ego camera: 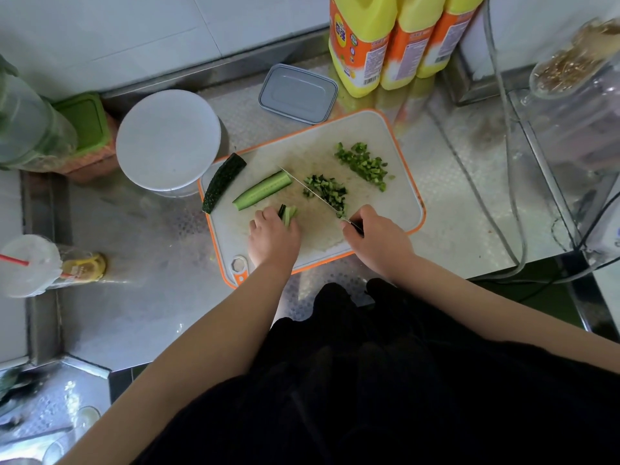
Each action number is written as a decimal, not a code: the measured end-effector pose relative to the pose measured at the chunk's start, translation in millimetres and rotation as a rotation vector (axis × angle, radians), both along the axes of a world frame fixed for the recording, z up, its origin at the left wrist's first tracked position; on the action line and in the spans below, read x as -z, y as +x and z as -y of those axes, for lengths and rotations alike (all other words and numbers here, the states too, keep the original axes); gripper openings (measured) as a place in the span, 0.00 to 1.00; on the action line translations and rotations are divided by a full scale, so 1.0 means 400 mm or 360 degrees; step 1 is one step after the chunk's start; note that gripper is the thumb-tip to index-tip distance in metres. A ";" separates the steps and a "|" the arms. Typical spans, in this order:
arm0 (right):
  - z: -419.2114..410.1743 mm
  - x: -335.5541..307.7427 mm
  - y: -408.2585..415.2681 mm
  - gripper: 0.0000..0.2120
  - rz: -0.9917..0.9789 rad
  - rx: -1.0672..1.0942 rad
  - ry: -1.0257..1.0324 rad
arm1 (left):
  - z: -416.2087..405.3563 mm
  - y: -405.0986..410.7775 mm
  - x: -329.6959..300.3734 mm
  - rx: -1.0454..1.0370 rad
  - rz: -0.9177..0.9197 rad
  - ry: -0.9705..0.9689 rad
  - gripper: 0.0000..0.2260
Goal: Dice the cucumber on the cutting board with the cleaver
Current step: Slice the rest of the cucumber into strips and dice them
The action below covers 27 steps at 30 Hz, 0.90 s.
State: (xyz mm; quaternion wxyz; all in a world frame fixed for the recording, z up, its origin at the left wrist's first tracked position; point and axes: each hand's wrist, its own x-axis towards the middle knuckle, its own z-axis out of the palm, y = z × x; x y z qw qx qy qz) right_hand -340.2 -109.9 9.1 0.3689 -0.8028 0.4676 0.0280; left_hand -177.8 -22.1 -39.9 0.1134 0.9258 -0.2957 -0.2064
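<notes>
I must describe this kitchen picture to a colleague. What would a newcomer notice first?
Two hands work at the orange-rimmed cutting board: the right hand holds the cleaver, the left hand grips cucumber strips. Diced cucumber lies toward the board's far side; yellow bottles stand behind it.

The board [399, 199] is white with an orange rim; on it lie dark green cucumber [223, 182], a pale green half [261, 191] and green dice [362, 164]. Yellow bottles [362, 38] carry orange labels. The steel counter [151, 297] has an embossed dotted pattern; a white lid [167, 139] and a grey box [298, 94] stand behind.
</notes>
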 end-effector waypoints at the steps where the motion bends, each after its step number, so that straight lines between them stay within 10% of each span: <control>1: -0.001 0.002 0.002 0.13 0.0001 -0.0007 0.0024 | -0.003 -0.004 0.002 0.0031 0.0003 -0.0014 0.20; 27: 0.017 0.022 0.031 0.15 -0.0226 -0.0292 -0.0126 | -0.135 -0.019 0.027 0.0303 0.0003 -0.0324 0.24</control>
